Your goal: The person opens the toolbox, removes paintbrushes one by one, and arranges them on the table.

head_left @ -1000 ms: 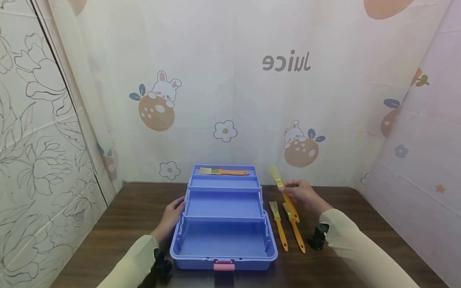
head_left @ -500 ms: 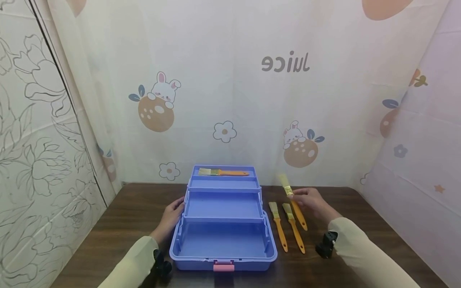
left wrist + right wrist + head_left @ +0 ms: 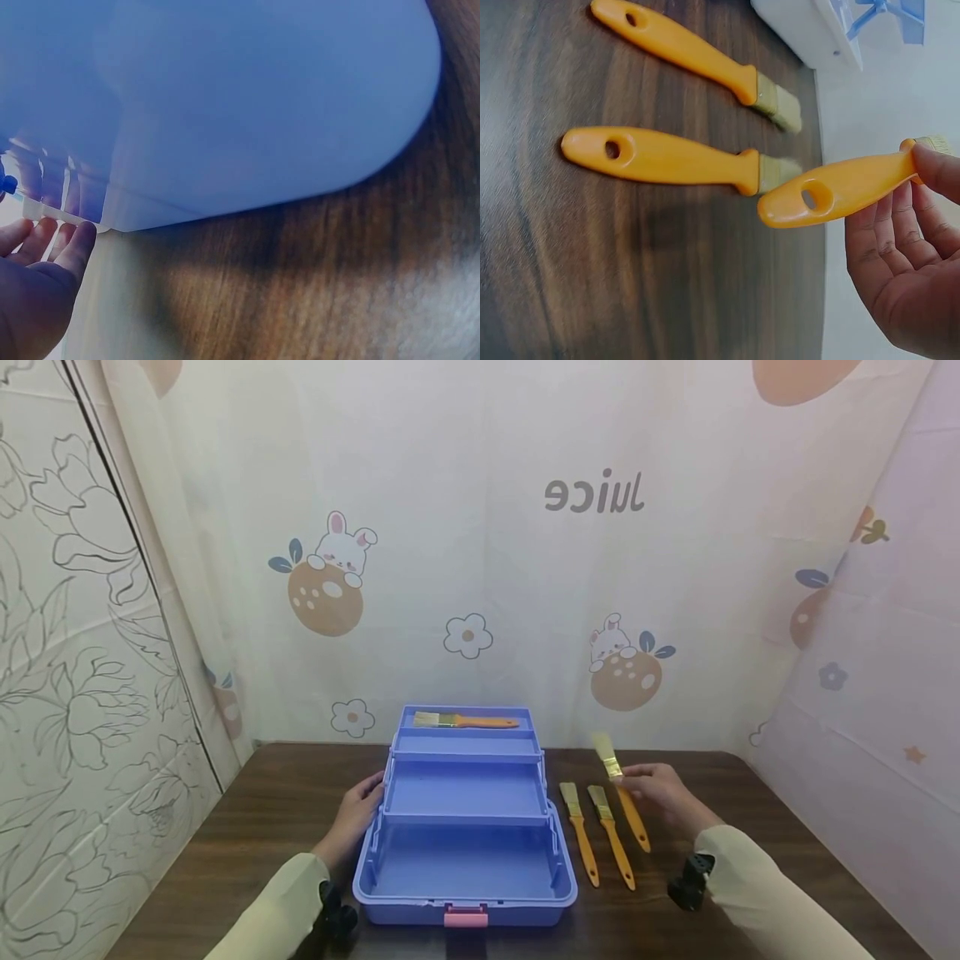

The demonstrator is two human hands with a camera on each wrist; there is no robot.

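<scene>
Wood-grained tabletop (image 3: 255, 827) below, the right hand (image 3: 663, 790) pinches a flat-bristled paintbrush (image 3: 632, 817).

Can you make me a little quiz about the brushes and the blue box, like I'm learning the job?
1. Which hand holds a paintbrush: A, left; B, right?
2. True or false: the latch on the open box is pink.
3. Fill in the number: (blank) paintbrushes lie on the table, unheld.

Key: 1. B, the right hand. 2. True. 3. Two.
</scene>
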